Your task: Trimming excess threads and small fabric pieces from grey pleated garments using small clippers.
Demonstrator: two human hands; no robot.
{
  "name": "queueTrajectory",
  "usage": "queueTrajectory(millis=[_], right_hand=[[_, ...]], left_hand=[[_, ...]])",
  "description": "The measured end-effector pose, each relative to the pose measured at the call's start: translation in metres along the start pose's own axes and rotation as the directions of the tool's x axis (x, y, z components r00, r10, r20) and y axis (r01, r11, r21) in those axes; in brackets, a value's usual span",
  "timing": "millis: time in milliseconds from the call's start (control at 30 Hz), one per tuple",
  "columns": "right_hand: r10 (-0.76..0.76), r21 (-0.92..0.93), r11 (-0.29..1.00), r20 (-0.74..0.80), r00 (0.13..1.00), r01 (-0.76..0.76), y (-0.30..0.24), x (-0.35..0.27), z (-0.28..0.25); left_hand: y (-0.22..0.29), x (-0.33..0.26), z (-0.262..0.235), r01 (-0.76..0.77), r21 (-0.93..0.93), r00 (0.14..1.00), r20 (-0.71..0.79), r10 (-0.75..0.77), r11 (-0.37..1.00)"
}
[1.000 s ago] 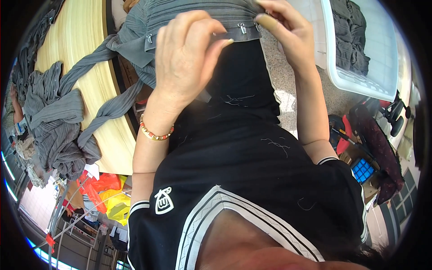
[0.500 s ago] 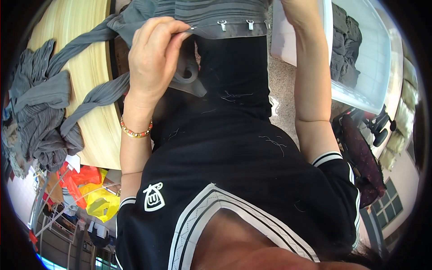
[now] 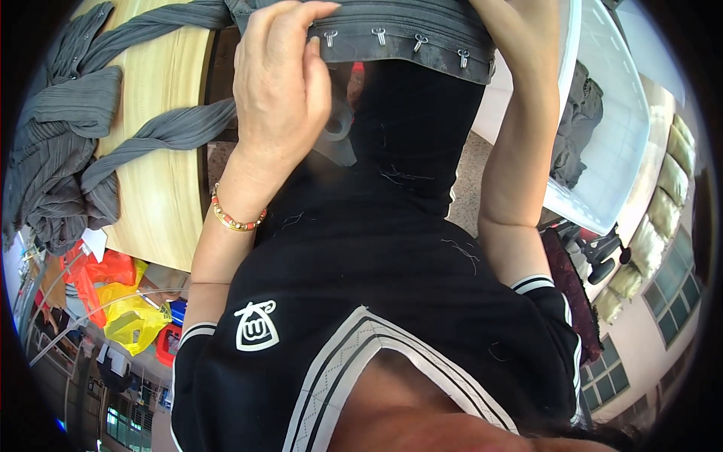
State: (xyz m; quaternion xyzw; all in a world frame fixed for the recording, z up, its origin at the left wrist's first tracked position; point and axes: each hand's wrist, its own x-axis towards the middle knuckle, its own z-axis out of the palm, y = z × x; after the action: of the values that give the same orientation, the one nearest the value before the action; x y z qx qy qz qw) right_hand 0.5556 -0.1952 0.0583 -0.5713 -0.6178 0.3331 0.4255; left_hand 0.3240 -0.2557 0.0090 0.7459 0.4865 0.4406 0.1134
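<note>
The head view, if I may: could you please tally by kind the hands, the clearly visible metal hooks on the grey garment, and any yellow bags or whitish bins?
Left hand and right hand: 2
Metal hooks on the grey garment: 4
Yellow bag: 1
Whitish bin: 1
Total: 8

Grey ribbed garment (image 3: pixel 422 16) with silvery hooks (image 3: pixel 379 36)

Left hand (image 3: pixel 279 94) at grey garment (image 3: pixel 433 19), silvery hooks (image 3: pixel 419 42) (along its edge)
</note>
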Motion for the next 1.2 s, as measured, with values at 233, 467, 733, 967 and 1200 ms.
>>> queueTrajectory(millis=[233, 467, 733, 967, 1200], right_hand=[[-0.07, 0.113, 0.99, -0.142, 0.987, 0.087, 0.021, -0.054, -0.023], [-0.01, 0.177, 0.983, -0.166, 0.986, 0.039, 0.035, -0.082, -0.012], [-0.054, 0.026, 0.998, -0.132, 0.99, 0.058, 0.027, -0.081, -0.022], [-0.308, -0.334, 0.876, 0.17, 0.936, 0.348, 0.004, -0.07, -0.032], [-0.378, -0.321, 0.83, 0.277, 0.883, 0.456, -0.002, -0.063, -0.03]], left_hand=[[0.016, 0.022, 0.017, -0.164, -0.196, 0.981, 0.071, 0.181, 0.967], [-0.012, 0.018, 0.051, -0.161, -0.257, 0.972, 0.124, 0.197, 0.953], [-0.026, 0.022, 0.081, -0.51, -0.477, 0.832, -0.486, 0.269, 0.715], [-0.01, 0.032, 0.073, -0.526, -0.508, 0.83, -0.481, 0.283, 0.682], [0.007, 0.029, 0.024, -0.356, -0.406, 0.934, -0.139, 0.329, 0.842]])
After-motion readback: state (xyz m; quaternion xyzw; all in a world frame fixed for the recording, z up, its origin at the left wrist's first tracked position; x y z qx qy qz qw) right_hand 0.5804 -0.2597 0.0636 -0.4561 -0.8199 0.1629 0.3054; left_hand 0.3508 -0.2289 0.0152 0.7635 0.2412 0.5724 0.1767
